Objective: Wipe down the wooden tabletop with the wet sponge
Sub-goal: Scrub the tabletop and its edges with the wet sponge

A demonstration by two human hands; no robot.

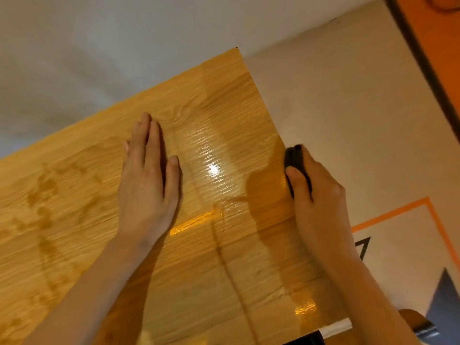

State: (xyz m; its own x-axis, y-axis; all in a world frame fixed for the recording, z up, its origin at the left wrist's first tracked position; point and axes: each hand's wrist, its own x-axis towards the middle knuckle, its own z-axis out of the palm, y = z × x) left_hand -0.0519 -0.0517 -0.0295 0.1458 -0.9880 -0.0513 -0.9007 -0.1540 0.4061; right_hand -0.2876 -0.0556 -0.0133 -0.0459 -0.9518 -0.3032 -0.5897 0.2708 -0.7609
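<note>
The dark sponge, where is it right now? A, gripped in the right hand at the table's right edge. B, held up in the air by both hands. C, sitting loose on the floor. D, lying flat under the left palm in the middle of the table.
A: the right hand grips the dark sponge at the right edge of the wooden tabletop, while the left hand rests flat and empty on the wood.

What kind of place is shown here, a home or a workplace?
Probably a room in a home, though I cannot be sure. A wood-grain tabletop stands against a plain white wall, above a pale floor with an orange band. The right hand grips a dark sponge at the table's edge.
</note>
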